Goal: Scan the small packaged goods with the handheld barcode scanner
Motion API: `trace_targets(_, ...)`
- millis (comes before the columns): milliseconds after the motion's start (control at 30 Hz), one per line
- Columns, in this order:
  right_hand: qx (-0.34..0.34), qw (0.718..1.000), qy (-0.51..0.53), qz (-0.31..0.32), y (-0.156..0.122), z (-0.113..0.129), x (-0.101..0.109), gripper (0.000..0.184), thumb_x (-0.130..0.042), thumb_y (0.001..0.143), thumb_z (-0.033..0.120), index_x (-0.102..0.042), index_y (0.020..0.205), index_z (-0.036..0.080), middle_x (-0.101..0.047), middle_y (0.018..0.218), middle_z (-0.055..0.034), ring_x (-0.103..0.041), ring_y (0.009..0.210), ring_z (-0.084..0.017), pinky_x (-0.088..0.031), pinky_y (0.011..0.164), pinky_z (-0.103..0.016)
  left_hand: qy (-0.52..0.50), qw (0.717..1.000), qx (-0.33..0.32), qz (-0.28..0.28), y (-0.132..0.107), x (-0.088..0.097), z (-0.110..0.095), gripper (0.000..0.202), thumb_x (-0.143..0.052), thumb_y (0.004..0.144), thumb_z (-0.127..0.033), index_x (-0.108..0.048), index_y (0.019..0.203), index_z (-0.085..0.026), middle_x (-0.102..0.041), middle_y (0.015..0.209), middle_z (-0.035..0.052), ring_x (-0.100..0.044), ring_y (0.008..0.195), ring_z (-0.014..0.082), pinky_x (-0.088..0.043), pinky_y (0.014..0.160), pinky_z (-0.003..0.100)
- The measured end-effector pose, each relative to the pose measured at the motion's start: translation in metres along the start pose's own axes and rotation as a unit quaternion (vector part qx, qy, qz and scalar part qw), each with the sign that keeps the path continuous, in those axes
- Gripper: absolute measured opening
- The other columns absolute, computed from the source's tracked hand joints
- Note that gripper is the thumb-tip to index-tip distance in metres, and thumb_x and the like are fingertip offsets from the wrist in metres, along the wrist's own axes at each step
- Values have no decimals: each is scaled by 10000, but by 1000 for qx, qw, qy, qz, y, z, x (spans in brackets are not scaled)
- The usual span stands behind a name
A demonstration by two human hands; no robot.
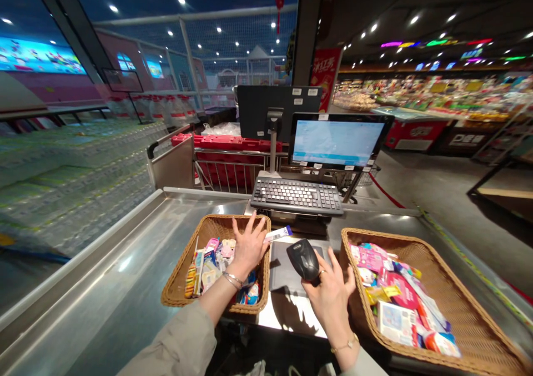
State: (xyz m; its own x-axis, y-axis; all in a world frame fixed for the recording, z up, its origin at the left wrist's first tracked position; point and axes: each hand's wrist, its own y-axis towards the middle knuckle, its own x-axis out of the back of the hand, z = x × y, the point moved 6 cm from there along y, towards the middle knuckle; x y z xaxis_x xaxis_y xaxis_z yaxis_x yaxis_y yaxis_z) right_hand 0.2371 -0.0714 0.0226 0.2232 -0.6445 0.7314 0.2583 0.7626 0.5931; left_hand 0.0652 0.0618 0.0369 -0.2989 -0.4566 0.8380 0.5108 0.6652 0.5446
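Above the right side of the left wicker basket (175, 273), my left hand (249, 248) pinches a slim white-and-purple packet (278, 234) near its thumb side, the other fingers spread. Small colourful packaged goods (210, 267) lie in that basket below the hand. My right hand (333, 292) holds a black barcode scanner (303, 259), its head turned toward the packet, over the counter between the baskets. A gap separates scanner and packet. To the right, a larger wicker basket (470, 304) holds several more packaged goods (400, 292), with boxes and bags heaped toward its left.
A black keyboard (297, 194) and a lit monitor (337, 143) stand behind the hands, beside a second screen (278, 115) seen from its back. The metal counter (120, 265) has a raised left rim. Stacked bottle packs (75, 170) lie beyond it.
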Motion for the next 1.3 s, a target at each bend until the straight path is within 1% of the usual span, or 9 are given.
trace_targets(267,-27,1000,-8,-11,-1,-13,11,200,-538,783,266,-679,920,229,-678,1187,-52,-422,1313,-316,-130,1089,-579,-8,1000,-23,-6,11,-1,-16,180,-571,895,-320,-693,1006,-249,-555,1395,48,-316,1422,321,145,1092,721)
trace_targets(400,-40,999,-18,-9,-4,-24,13,202,-546,780,270,-681,926,236,-671,1203,-43,-403,1329,-303,-105,1104,-568,-17,999,-43,-8,17,0,-26,176,-565,893,-301,-699,994,-247,-554,1394,65,-328,1413,337,120,1083,742)
trace_targets(500,-53,998,-24,-6,-7,-31,15,224,-538,781,268,-684,949,237,-655,1233,-41,-389,1338,-299,-97,1110,-562,-24,999,-47,-10,22,0,-33,172,-569,893,-300,-699,992,-244,-568,1381,61,-346,1405,333,116,1089,735)
trace_targets(633,-66,998,-21,-6,-10,-40,20,252,-539,780,286,-682,984,246,-647,1249,-31,-376,1342,-314,-91,1102,-583,-34,998,-56,-14,27,-1,-43,167,-577,890,-307,-698,986,-242,-577,1372,57,-348,1405,330,106,1094,733)
trace_targets(767,-79,996,-31,-7,-12,-46,25,256,-523,801,300,-676,998,243,-638,1261,-49,-368,1345,-319,-89,1090,-604,-42,996,-72,-18,32,-2,-53,171,-573,892,-304,-698,993,-243,-578,1369,71,-341,1407,336,87,1088,745)
trace_targets(867,-87,995,-46,-20,-14,-50,31,272,-511,812,298,-668,1027,242,-649,1237,-60,-389,1327,-313,-120,1079,-605,-48,995,-81,-20,36,-3,-62,170,-567,895,-299,-700,988,-247,-574,1373,69,-334,1411,334,88,1086,748)
trace_targets(967,-96,993,-58,-33,-18,-57,36,287,-524,808,285,-659,1057,238,-655,1224,-62,-406,1316,-300,-168,1079,-571,-52,994,-90,-19,41,-6,-71,176,-554,905,-300,-700,988,-249,-573,1374,65,-335,1412,328,103,1083,746)
trace_targets(1133,-125,989,-57,-48,-25,-71,41,236,-554,797,291,-676,990,232,-654,1234,-45,-381,1334,-309,-246,1050,-515,-58,992,-113,-14,49,-10,-87,193,-538,914,-314,-699,995,-246,-568,1379,69,-331,1412,335,129,1076,745)
trace_targets(1300,-154,984,-69,-53,-30,-80,49,242,-559,812,295,-679,1012,232,-659,1221,-57,-369,1346,-308,-234,1053,-515,-70,989,-131,-7,55,-13,-103,202,-536,910,-323,-698,1013,-259,-568,1381,61,-321,1417,335,118,1077,751)
